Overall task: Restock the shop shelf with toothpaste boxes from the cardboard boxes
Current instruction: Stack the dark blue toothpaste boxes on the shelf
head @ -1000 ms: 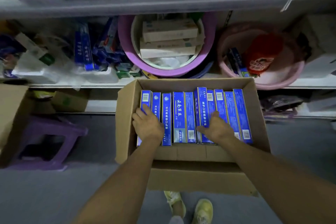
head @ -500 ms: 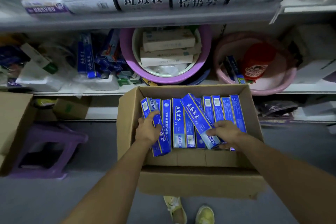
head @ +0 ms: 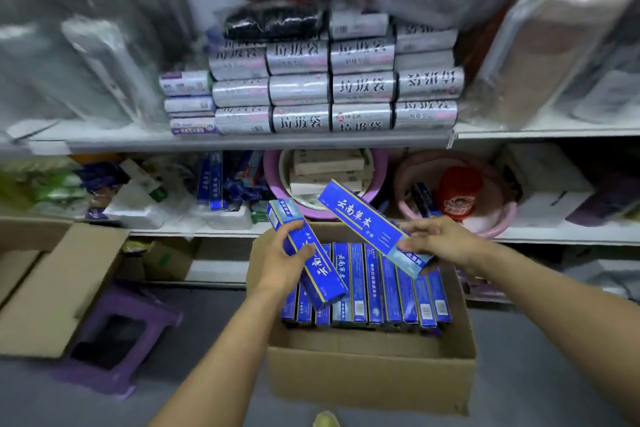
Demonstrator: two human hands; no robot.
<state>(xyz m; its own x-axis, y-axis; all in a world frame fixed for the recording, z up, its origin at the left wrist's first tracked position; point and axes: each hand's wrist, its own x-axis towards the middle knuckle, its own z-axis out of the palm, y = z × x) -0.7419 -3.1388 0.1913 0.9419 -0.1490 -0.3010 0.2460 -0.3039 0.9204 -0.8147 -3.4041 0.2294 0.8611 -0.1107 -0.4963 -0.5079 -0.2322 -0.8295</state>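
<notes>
**Two toothpaste boxes held over the carton**

Gripped round its middle by left hand (head: 280, 263), thumb across the front face: one long, glossy blue card box (head: 327, 276), tilted, lower end over the row. Pinched at its lower end between thumb and fingers of right hand (head: 446, 241): a second box (head: 363, 222), slanting up-left, white characters on its face. Below both, standing on end in one row (head: 375, 284): about ten like boxes, filling the far part of a brown corrugated carton (head: 370, 378) on grey floor (head: 536, 374). Behind: stacked shiny rolls (head: 360, 87) on upper shelf (head: 242, 144); one purple basin (head: 272, 180) and one pink basin (head: 505, 218), round plastic, on lower shelf (head: 571, 236). At left: one more carton (head: 59, 288), one purple stool (head: 121, 333).
</notes>
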